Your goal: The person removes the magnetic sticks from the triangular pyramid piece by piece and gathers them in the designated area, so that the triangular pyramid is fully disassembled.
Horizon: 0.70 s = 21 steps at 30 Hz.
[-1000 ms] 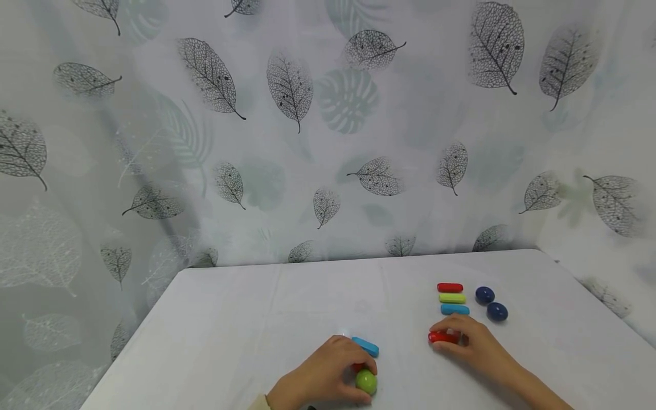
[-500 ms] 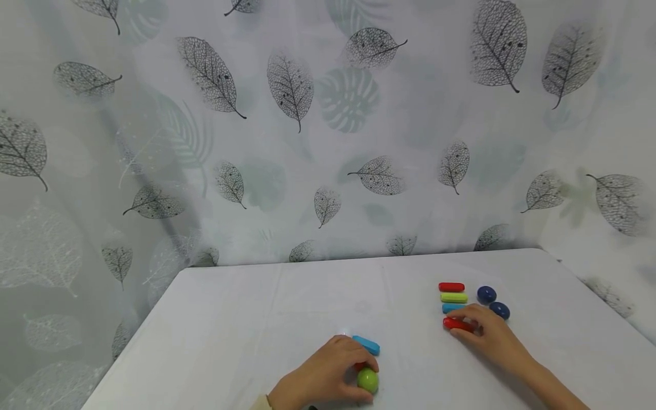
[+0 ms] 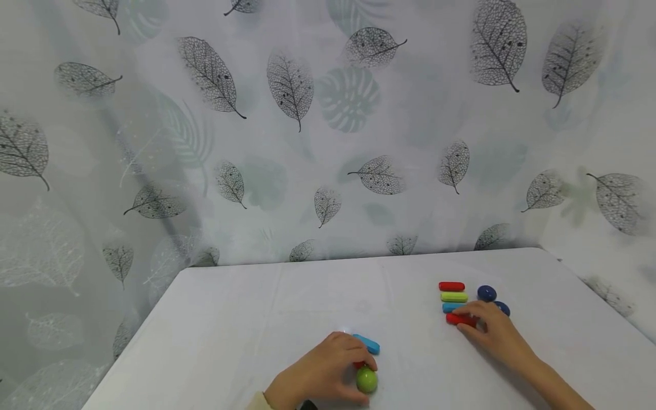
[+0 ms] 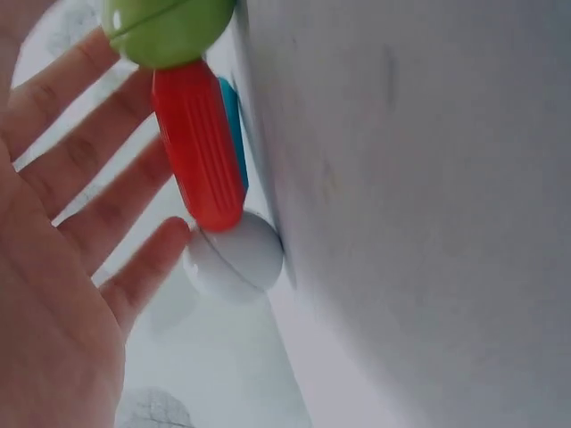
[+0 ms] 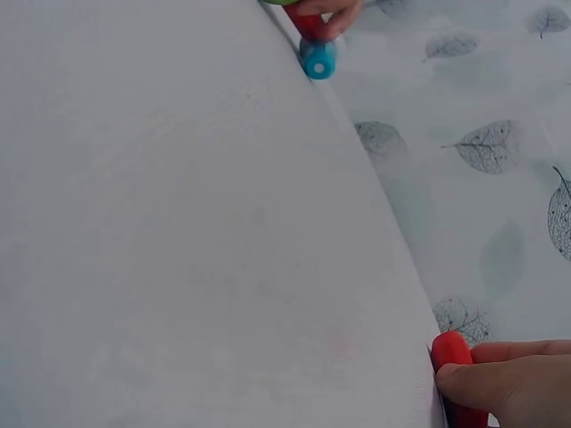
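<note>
The right hand (image 3: 494,330) pinches a red stick (image 3: 456,319) between thumb and fingers on the right side of the white surface (image 3: 307,307), just on the near side of a blue stick (image 3: 451,307). Beyond that lie a yellow-green stick (image 3: 454,296) and another red stick (image 3: 451,286), roughly parallel, with two dark blue balls (image 3: 486,293) beside them to the right. The left hand (image 3: 328,367) has its fingers spread, thumb and forefinger about a green ball (image 3: 366,380); I cannot tell whether they grip it. In the left wrist view, a ridged red stick (image 4: 198,147) runs from the green ball to a white ball (image 4: 234,259), meeting both, and a second blue stick (image 3: 367,344) shows behind it. A leaf-patterned cloth (image 3: 348,148) hangs behind the surface.
</note>
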### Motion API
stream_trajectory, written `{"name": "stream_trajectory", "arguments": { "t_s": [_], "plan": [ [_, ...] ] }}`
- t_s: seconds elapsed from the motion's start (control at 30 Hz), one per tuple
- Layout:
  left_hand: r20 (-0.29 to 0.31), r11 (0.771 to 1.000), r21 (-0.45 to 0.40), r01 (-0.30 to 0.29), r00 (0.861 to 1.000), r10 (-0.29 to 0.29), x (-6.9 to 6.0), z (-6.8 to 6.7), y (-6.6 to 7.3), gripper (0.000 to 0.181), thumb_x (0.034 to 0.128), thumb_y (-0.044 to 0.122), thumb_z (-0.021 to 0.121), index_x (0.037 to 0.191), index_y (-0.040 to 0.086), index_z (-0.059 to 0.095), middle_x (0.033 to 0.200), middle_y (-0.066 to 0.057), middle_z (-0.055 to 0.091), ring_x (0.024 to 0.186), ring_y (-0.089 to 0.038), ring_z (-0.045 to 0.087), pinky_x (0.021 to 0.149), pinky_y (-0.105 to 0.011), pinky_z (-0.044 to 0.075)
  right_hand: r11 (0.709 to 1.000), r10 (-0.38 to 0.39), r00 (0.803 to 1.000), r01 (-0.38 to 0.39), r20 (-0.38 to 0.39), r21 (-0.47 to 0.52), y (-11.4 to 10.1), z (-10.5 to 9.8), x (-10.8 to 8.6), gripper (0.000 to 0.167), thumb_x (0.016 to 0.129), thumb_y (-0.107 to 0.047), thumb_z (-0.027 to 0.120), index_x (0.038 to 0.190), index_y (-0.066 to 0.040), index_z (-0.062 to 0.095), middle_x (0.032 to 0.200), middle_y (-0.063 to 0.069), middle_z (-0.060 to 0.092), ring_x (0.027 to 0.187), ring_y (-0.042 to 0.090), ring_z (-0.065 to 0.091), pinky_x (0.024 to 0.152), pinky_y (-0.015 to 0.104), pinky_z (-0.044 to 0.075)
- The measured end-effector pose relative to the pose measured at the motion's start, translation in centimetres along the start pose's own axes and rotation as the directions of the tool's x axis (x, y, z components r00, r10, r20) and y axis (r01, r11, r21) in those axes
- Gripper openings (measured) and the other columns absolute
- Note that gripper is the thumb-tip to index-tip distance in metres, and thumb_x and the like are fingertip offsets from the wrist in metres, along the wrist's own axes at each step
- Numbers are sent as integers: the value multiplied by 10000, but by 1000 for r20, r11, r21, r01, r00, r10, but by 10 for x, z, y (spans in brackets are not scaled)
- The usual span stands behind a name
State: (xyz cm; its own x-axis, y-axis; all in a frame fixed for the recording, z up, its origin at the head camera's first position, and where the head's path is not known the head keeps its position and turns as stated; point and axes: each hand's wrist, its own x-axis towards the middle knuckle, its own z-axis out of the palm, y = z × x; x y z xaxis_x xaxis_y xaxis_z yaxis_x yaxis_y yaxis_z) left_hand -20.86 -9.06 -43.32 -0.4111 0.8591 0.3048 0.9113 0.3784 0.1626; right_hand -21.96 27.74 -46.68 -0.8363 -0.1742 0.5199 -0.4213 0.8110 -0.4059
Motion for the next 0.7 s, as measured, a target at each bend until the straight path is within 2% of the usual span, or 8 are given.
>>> {"name": "stream_trajectory", "arguments": {
  "t_s": [0.13,0.23,0.43,0.57,0.7],
  "plan": [
    [31,999,-21,33,999,-33,-2,-1,-2,392,792,457,780,1117,296,629,1144,180,601,1192,-32,492,931,-295,342,1000,-12,1000,12,-5,-10,2,1,1,316,697,-22,836,970,-138,728,943,-19,649,840,84,487,636,219,461],
    [52,999,-36,41,998,-39,-3,-3,-4,386,806,410,766,1146,306,617,1169,183,593,1222,-40,468,948,-368,339,1000,-3,1000,3,0,-16,2,0,1,312,702,-22,830,971,-143,727,955,-23,640,844,88,475,635,218,453],
    [80,997,-44,58,995,-54,-5,-8,-5,371,810,168,692,1155,285,623,1192,178,601,1234,-66,460,1001,-562,340,1000,-11,1000,11,-20,6,-1,-1,1,292,708,-56,844,961,-136,723,964,-7,631,841,102,458,613,220,427],
    [64,996,-31,79,995,-77,-4,-9,-6,278,878,99,657,1104,261,648,1155,164,620,1206,-81,489,1002,-524,365,999,-28,998,29,-47,21,-3,-1,2,301,698,-54,853,953,-140,718,964,-3,623,828,105,450,584,213,413],
    [1,999,-6,53,999,-53,-2,-4,-6,183,913,145,678,1065,246,670,1109,147,641,1175,-95,520,982,-437,389,999,-25,998,26,-52,27,-5,-3,2,307,696,-45,852,949,-153,716,956,-14,617,819,109,448,579,203,418]
  ]
}}
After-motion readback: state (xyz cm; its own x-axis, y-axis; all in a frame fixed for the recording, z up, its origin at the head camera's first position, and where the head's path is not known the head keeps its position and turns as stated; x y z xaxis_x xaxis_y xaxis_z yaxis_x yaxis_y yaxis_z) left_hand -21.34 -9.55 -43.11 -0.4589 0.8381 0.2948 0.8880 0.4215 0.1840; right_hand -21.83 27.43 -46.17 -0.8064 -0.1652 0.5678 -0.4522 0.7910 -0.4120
